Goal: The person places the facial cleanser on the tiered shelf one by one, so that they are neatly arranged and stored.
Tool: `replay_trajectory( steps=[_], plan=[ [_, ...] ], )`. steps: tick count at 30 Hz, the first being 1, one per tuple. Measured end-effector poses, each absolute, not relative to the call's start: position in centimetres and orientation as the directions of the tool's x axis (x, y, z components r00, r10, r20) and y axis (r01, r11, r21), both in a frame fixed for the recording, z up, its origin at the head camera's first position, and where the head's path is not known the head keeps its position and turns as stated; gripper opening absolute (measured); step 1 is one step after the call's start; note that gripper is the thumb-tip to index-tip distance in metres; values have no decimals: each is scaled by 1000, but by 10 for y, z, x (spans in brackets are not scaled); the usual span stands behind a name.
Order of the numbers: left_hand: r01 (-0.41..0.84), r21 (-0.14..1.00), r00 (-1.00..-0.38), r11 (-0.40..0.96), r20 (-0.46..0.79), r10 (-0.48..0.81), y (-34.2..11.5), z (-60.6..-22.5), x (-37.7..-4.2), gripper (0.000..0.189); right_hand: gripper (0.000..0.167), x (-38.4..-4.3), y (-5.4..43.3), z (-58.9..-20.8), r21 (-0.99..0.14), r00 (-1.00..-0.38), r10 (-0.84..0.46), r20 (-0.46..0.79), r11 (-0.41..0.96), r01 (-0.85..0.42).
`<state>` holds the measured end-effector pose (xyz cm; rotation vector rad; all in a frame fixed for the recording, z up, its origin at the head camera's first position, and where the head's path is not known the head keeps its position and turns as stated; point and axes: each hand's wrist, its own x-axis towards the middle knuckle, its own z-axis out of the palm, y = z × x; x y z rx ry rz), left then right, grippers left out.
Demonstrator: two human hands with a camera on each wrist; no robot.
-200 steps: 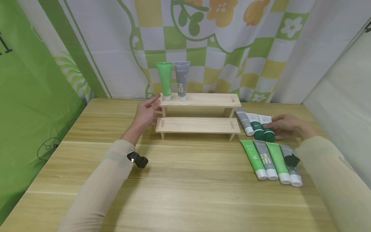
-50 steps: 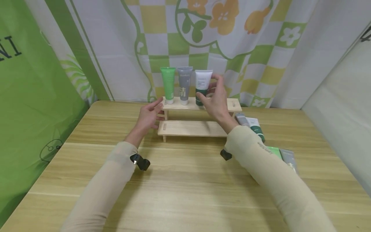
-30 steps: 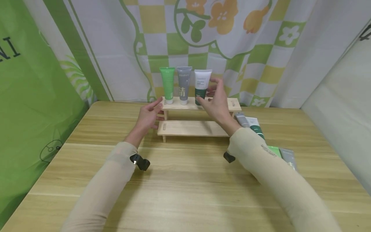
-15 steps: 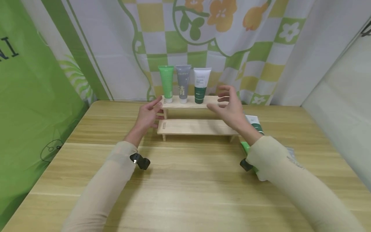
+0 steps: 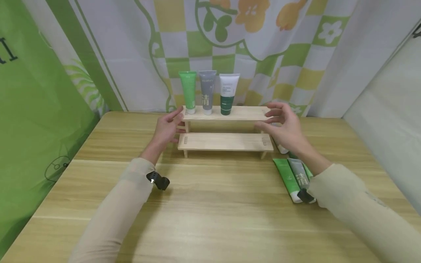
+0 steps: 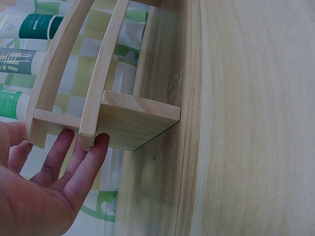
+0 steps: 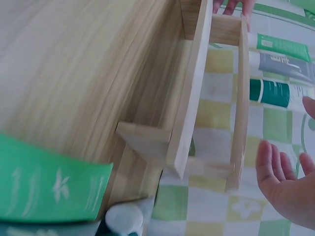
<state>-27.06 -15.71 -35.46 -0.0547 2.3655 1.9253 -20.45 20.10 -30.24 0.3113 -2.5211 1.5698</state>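
Observation:
My left hand (image 5: 166,128) touches the left end of a two-step wooden display rack (image 5: 225,141). In the left wrist view its fingers (image 6: 87,167) are spread, with fingertips against the shelf ends. On the upper step three squeeze tubes stand on their caps: a green tube (image 5: 188,91), a grey tube (image 5: 207,91) and a white-and-dark-green tube (image 5: 227,104). My right hand (image 5: 286,126) hovers by the rack's right end, fingers loosely bent, holding nothing. It hides part of the tubes lying behind it.
Several tubes lie on the wooden table (image 5: 204,219) right of the rack, among them a green tube (image 5: 287,179) and a grey tube (image 5: 299,171). My right forearm covers others. A patterned curtain (image 5: 131,54) hangs behind the table.
My right hand carried the white-and-dark-green tube from the right onto the upper step, let it go and moved back right. My left hand stayed at the rack's left end.

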Motion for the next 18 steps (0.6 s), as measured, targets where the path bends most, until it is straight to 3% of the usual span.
replay_trajectory(
  steps=[13, 18],
  plan=[
    [-89, 975, -996, 201, -94, 13, -156, -353, -268, 43, 60, -184, 257, -311, -923, -994, -84, 67, 373, -94],
    [-90, 977, -996, 194, -94, 11, -156, -353, -268, 42, 51, -185, 282, -316, -949, -994, -110, -26, 315, -10]
  ],
)
